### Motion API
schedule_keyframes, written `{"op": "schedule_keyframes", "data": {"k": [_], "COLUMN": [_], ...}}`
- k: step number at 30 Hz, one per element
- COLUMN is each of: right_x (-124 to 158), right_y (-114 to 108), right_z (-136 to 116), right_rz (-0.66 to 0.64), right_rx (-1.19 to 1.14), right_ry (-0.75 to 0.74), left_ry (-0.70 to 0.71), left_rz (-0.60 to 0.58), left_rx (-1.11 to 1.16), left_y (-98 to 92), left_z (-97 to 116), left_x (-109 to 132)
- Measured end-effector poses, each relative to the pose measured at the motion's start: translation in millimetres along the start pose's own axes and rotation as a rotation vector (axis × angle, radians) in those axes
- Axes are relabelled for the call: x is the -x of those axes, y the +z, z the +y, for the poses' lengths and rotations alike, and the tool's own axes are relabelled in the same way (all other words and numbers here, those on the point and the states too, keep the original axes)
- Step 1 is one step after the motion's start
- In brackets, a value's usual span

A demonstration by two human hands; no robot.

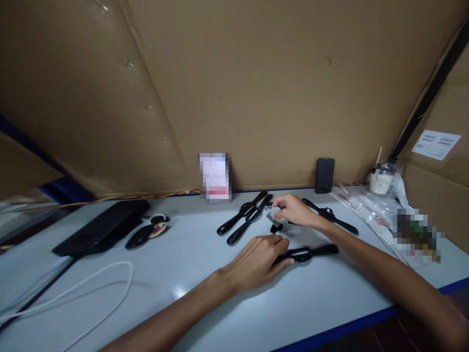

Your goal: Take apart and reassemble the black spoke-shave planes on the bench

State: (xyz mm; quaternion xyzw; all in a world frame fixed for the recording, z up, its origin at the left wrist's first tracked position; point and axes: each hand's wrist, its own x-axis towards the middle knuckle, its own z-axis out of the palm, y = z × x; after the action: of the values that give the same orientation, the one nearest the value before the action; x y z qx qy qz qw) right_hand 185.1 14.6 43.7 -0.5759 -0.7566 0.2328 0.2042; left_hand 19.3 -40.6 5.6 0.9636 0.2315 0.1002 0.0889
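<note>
My left hand (260, 259) is closed around one end of a black spokeshave (304, 254) lying near the front of the table; its slotted middle and far handle stick out to the right. Farther back, my right hand (295, 209) pinches a small flat piece (273, 214), silvery or clear, whose exact kind I cannot make out. Just below that piece is a small black part (276, 228). To the left of my right hand, two more black spokeshaves, one outer (242, 213) and one inner (249, 219), lie side by side. Another spokeshave (331, 216) rests behind my right forearm.
At left are a black flat device (104, 227), a black computer mouse (139, 237) and a white cable (128, 278). A phone (325, 176) leans on the cardboard wall (256, 88). Clear plastic bags (362, 205) and a white cup (381, 182) stand at right.
</note>
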Motion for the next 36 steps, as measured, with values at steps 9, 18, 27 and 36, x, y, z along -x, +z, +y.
{"op": "schedule_keyframes", "data": {"k": [9,18,27,36], "right_x": [67.9,74.0,84.2,89.0], "right_y": [-21.3,-8.2,-6.3,0.8], "right_z": [51.3,58.0,49.7,50.4], "right_rz": [-0.039,0.008,-0.133,-0.046], "right_rx": [-0.513,-0.748,-0.706,-0.463], "right_ry": [0.170,0.153,0.093,0.004], "left_ry": [-0.034,-0.014,0.019,0.006], "left_rz": [0.037,0.013,0.019,0.049], "left_rx": [0.044,0.007,-0.007,-0.005], "left_y": [2.2,2.7,3.8,5.0], "left_z": [1.3,1.1,-1.3,-1.9], "left_x": [-0.4,-0.4,0.4,0.3]}}
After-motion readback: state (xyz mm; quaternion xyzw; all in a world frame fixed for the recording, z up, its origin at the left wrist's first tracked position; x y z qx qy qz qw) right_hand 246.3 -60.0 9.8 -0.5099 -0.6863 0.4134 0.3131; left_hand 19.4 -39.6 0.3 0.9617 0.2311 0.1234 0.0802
